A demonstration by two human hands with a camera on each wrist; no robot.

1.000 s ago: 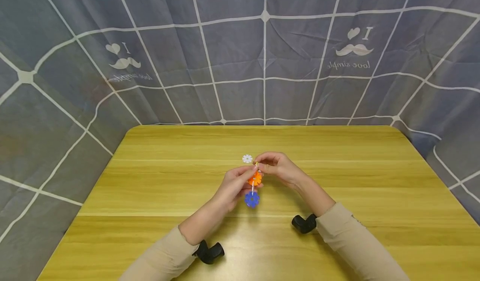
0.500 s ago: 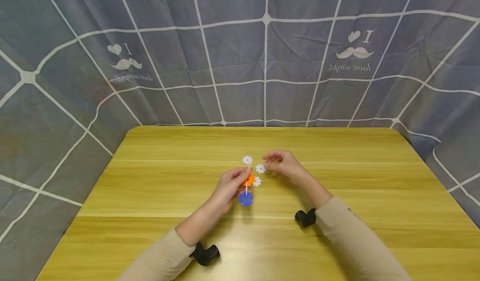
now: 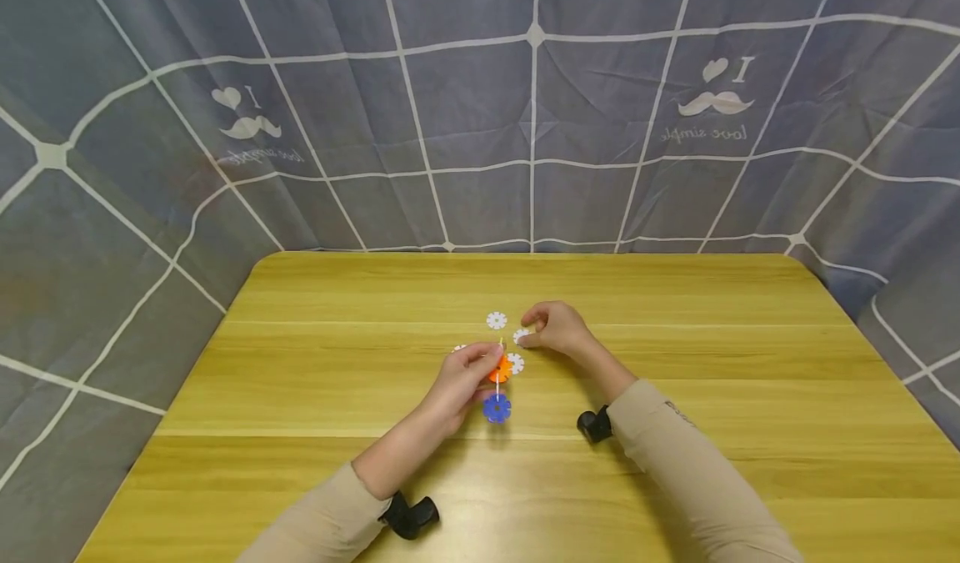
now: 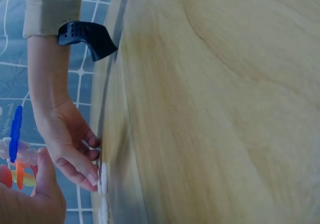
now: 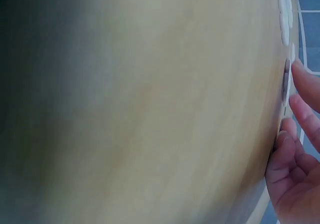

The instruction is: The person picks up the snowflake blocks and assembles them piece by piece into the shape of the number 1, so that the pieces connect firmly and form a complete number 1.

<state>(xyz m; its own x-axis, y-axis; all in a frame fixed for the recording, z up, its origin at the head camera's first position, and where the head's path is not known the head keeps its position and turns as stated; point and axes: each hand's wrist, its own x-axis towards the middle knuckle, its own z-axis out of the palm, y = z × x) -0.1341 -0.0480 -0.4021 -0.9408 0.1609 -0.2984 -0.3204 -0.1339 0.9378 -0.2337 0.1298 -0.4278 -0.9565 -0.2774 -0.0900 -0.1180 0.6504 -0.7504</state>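
Observation:
Between its thumb and fingers, my left hand (image 3: 457, 379) holds a group of joined notched plastic discs above the table. An orange disc (image 3: 500, 369) sits in the middle of the group, and a blue disc (image 3: 497, 408) hangs at the near end on a white disc (image 3: 497, 386) seen edge-on. A thin yellow edge (image 3: 501, 342) shows at the far end. Just to the right, my right hand (image 3: 558, 328) is down at the tabletop, its thumb and index finger at a loose white disc (image 3: 519, 336). The right wrist view shows these fingertips close to that disc (image 5: 286, 87).
More white discs lie on the wooden table (image 3: 337, 363): one farther back (image 3: 497, 320), one beside the orange disc (image 3: 516, 364), one mostly behind the left hand (image 3: 460, 349). Black wrist mounts (image 3: 409, 516) stick out from the sleeves. A grey curtain (image 3: 480, 129) hangs behind.
My right hand has let go of the joined discs, moved off to the right, and come down to a loose white disc. My left hand keeps its grip, shifted slightly left.

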